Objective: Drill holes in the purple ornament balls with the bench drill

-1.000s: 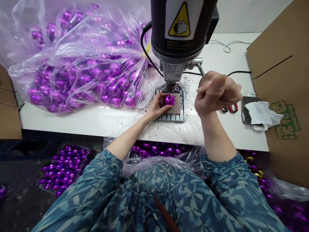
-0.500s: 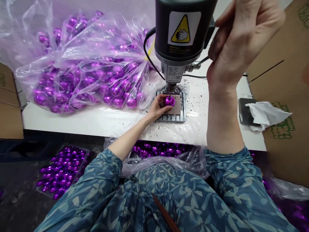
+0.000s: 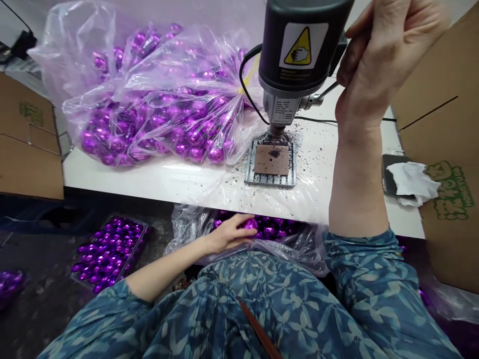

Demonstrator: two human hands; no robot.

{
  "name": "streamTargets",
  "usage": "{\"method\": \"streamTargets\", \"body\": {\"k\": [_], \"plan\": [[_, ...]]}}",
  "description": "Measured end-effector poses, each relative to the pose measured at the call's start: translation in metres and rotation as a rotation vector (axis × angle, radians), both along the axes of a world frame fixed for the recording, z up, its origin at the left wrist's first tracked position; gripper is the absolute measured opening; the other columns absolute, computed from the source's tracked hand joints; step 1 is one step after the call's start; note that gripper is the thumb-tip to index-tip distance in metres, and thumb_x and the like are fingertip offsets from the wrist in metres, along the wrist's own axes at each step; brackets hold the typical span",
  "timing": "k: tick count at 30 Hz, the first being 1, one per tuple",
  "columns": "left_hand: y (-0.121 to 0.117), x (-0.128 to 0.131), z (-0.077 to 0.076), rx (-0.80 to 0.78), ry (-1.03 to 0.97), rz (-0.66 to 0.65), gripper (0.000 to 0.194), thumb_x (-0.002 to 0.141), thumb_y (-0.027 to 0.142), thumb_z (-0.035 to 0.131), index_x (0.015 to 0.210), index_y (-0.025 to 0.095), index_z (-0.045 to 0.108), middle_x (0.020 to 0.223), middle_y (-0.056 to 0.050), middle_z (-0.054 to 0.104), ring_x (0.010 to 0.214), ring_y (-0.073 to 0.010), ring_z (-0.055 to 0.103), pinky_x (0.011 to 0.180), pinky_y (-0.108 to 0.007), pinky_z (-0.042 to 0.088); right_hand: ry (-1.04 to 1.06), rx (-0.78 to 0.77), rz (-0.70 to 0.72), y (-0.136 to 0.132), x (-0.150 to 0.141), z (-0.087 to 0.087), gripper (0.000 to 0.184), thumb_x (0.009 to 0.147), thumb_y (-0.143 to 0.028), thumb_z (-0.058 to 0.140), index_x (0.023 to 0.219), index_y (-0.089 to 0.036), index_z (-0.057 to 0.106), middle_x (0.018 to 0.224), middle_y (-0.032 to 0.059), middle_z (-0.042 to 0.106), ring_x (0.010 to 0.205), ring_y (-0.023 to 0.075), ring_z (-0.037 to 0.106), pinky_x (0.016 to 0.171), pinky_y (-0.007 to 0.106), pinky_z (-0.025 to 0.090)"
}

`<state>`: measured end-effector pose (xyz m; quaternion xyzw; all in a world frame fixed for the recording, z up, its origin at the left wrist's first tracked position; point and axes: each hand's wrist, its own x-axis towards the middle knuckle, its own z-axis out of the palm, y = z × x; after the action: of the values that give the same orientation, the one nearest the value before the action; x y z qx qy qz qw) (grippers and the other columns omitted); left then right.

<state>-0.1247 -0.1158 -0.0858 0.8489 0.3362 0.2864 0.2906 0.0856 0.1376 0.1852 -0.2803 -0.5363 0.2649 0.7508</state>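
My left hand (image 3: 230, 233) is at the table's front edge, its fingers curled round a shiny purple bauble (image 3: 250, 225). Right below it, an open plastic bag (image 3: 299, 244) holds more purple baubles. My right hand (image 3: 389, 65) is raised, closed on the feed handle (image 3: 329, 90) of a small bench drill press (image 3: 295, 75); the grip itself is hidden by the fingers. Under the drill lies a brown board (image 3: 264, 162) with a hole and dark shavings, on the slotted metal base (image 3: 269, 180). No bauble sits on the board.
A big clear bag of purple baubles (image 3: 149, 124) lies on the white table (image 3: 149, 187). A phone (image 3: 389, 174) under crumpled tissue (image 3: 413, 182) is at the right. Cardboard boxes (image 3: 445, 149) flank the table. A tray of baubles (image 3: 112, 249) stands low at left.
My left hand has moved from the board under the drill, where it held a bauble, down to the open bag. My right hand stays on the handle. The view has shifted slightly.
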Motion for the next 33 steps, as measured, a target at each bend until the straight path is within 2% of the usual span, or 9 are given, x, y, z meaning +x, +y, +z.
{"method": "streamTargets", "body": {"k": [3, 7, 11, 14, 16, 20, 23, 28, 33], "plan": [[-0.032, -0.008, -0.009, -0.223, 0.422, 0.030, 0.041, 0.108, 0.045, 0.054, 0.142, 0.031, 0.071, 0.158, -0.019, 0.060, 0.135, -0.0361, 0.068, 0.109, -0.048, 0.059, -0.003, 0.034, -0.023, 0.003, 0.001, -0.001, 0.058, 0.066, -0.072, 0.058, 0.054, -0.019, 0.039, 0.041, -0.0077, 0.034, 0.034, 0.0008, 0.032, 0.043, 0.024, 0.018], [-0.032, 0.002, -0.006, -0.255, 0.786, 0.109, 0.054, 0.105, 0.041, 0.057, 0.157, 0.026, 0.058, 0.158, -0.026, 0.059, 0.125, -0.0406, 0.074, 0.102, -0.051, 0.060, -0.052, 0.048, -0.054, 0.001, 0.003, -0.002, 0.064, 0.058, -0.080, 0.054, 0.055, -0.018, 0.040, 0.044, -0.0071, 0.039, 0.038, 0.0003, 0.036, 0.046, 0.022, 0.021], [-0.014, 0.017, 0.020, -0.056, 0.801, -0.032, 0.043, 0.098, 0.015, 0.061, 0.140, 0.018, 0.069, 0.123, -0.021, 0.079, 0.101, -0.0359, 0.079, 0.088, -0.048, 0.062, -0.039, 0.061, -0.057, -0.001, 0.004, -0.004, 0.063, 0.064, -0.078, 0.056, 0.056, -0.017, 0.044, 0.043, -0.0063, 0.035, 0.037, 0.0015, 0.035, 0.045, 0.023, 0.019], [0.022, 0.011, 0.046, -0.018, 0.598, -0.020, 0.021, 0.106, 0.027, 0.055, 0.111, 0.021, 0.074, 0.094, -0.009, 0.080, 0.084, -0.0240, 0.077, 0.080, -0.038, 0.062, -0.010, 0.082, -0.056, -0.002, 0.002, -0.005, 0.064, 0.064, -0.079, 0.057, 0.055, -0.016, 0.047, 0.041, -0.0066, 0.031, 0.036, 0.0013, 0.033, 0.044, 0.024, 0.022], [0.062, -0.010, 0.060, 0.020, 0.359, 0.280, 0.025, 0.109, 0.038, 0.052, 0.099, 0.023, 0.070, 0.090, -0.006, 0.077, 0.082, -0.0198, 0.075, 0.079, -0.034, 0.062, 0.002, 0.094, -0.042, -0.003, 0.001, -0.005, 0.067, 0.062, -0.082, 0.058, 0.054, -0.017, 0.046, 0.041, -0.0066, 0.030, 0.036, 0.0015, 0.033, 0.043, 0.025, 0.021], [0.149, -0.074, 0.065, 0.106, -0.074, 1.349, 0.036, 0.102, 0.047, 0.065, 0.121, 0.018, 0.058, 0.124, -0.018, 0.071, 0.120, -0.0311, 0.071, 0.108, -0.052, 0.058, 0.017, 0.103, -0.015, -0.009, 0.002, -0.005, 0.072, 0.060, -0.088, 0.059, 0.052, -0.017, 0.049, 0.040, -0.0057, 0.032, 0.035, 0.0030, 0.034, 0.040, 0.028, 0.017], [0.187, -0.101, 0.051, -0.146, -0.374, 1.686, 0.050, 0.108, 0.044, 0.051, 0.144, 0.010, 0.044, 0.155, -0.029, 0.052, 0.152, -0.0328, 0.053, 0.129, -0.052, 0.043, 0.011, 0.110, -0.024, -0.012, 0.003, -0.007, 0.071, 0.063, -0.086, 0.061, 0.053, -0.016, 0.052, 0.041, -0.0053, 0.032, 0.036, 0.0030, 0.036, 0.041, 0.027, 0.019], [0.215, -0.078, 0.021, -0.185, -0.403, 1.520, 0.079, 0.108, 0.056, 0.045, 0.168, 0.013, 0.019, 0.182, -0.025, 0.015, 0.174, -0.0296, 0.004, 0.141, -0.056, 0.017, 0.004, 0.131, -0.043, -0.015, 0.003, -0.007, 0.072, 0.067, -0.085, 0.061, 0.054, -0.014, 0.053, 0.042, -0.0050, 0.034, 0.037, 0.0016, 0.036, 0.043, 0.025, 0.020], [0.273, -0.072, 0.025, -0.040, -0.365, 1.402, 0.085, 0.107, 0.053, 0.051, 0.170, 0.007, 0.016, 0.182, -0.028, 0.012, 0.174, -0.0295, -0.002, 0.141, -0.058, 0.007, 0.010, 0.147, -0.073, -0.017, 0.002, -0.007, 0.070, 0.068, -0.083, 0.061, 0.052, -0.015, 0.050, 0.041, -0.0048, 0.033, 0.037, 0.0018, 0.035, 0.044, 0.025, 0.022]]}}
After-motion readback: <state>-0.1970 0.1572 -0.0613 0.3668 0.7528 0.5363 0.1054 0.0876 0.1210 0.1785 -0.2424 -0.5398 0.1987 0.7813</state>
